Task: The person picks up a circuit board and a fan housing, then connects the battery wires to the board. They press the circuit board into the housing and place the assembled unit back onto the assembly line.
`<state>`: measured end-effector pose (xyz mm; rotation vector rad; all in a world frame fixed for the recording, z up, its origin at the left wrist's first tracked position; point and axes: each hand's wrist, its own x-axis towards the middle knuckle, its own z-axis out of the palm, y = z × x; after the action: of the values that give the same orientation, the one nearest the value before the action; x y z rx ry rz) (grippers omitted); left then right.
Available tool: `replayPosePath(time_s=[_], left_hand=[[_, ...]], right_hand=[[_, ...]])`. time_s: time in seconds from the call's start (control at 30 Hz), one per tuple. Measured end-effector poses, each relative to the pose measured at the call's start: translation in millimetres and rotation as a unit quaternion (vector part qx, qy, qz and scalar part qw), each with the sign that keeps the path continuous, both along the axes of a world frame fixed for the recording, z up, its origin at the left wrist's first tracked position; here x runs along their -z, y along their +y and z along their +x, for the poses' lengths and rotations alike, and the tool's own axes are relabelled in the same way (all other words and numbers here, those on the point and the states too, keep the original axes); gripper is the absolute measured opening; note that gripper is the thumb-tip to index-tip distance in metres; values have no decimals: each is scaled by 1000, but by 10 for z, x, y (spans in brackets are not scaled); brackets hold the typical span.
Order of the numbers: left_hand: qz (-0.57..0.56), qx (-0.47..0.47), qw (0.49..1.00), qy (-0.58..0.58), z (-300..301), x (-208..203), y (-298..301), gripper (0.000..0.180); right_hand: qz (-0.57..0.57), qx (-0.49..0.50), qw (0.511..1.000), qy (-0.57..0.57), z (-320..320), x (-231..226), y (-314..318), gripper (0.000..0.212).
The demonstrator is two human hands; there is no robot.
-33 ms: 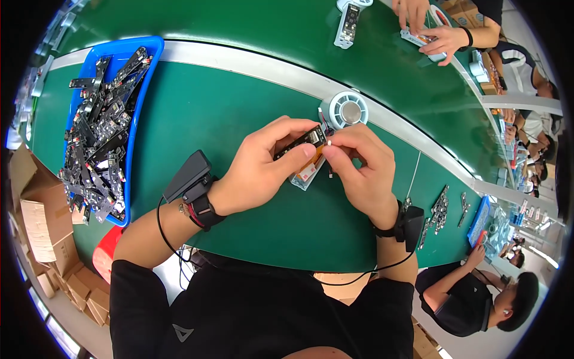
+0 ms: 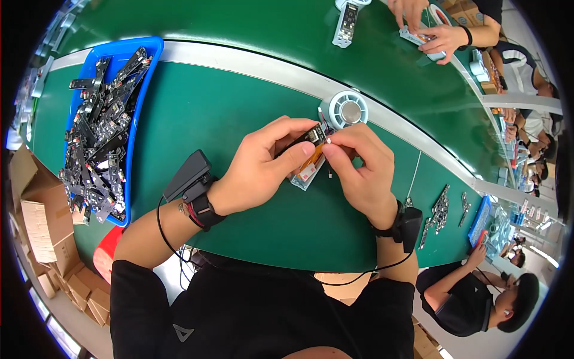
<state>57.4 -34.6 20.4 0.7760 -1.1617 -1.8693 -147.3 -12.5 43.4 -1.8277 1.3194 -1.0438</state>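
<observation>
In front of me lies a light-blue handheld fan [image 2: 348,111], its round grille pointing away and its handle open. My left hand [image 2: 263,158] is closed around the handle, gripping a black circuit board [image 2: 314,135] between thumb and fingers. Below the board, an orange part [image 2: 312,160] and a white label show inside the handle. My right hand [image 2: 366,170] pinches a small white connector [image 2: 329,141] at the board's end. Thin dark wires run beside the fan head; part of them is hidden by my fingers.
A blue bin [image 2: 156,60] heaped with circuit boards [image 2: 107,128] stands at the left. More boards [image 2: 439,209] lie at the right. Beyond the metal rail [image 2: 239,67], another open fan [image 2: 346,27] lies near a co-worker's hands [image 2: 439,42]. Cardboard boxes [image 2: 51,221] stand at lower left.
The open fan beyond the rail has shifted very slightly left, as has the work in the co-worker's hands. My own hands keep practically the same pose.
</observation>
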Motion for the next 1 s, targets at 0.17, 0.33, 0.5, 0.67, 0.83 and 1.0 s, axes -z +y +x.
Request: replayPosePath(time_s=[0.17,0.33,0.5,0.67,0.83,1.0], left_hand=[[37,20,999,-19,29,3,6,31],[63,67,995,-37,97,15,-36,34],[99,72,993,-2,58,35,-49,36],[140,66,987,49,23,12,-61,37],[1,49,998,-46,31,-2,-28,38],[14,78,995,-54,87,68,-50,39]], right_hand=[[-167,4,978,128,50,82,-15,15],[-219,-1,961,167,43,105,-37,14],[-257,8,938,233,39,140,-60,12],[-276,7,924,264,29,101,-90,12],[-250,-11,932,262,33,26,-86,9],[-244,-17,945,219,32,135,-81,7]])
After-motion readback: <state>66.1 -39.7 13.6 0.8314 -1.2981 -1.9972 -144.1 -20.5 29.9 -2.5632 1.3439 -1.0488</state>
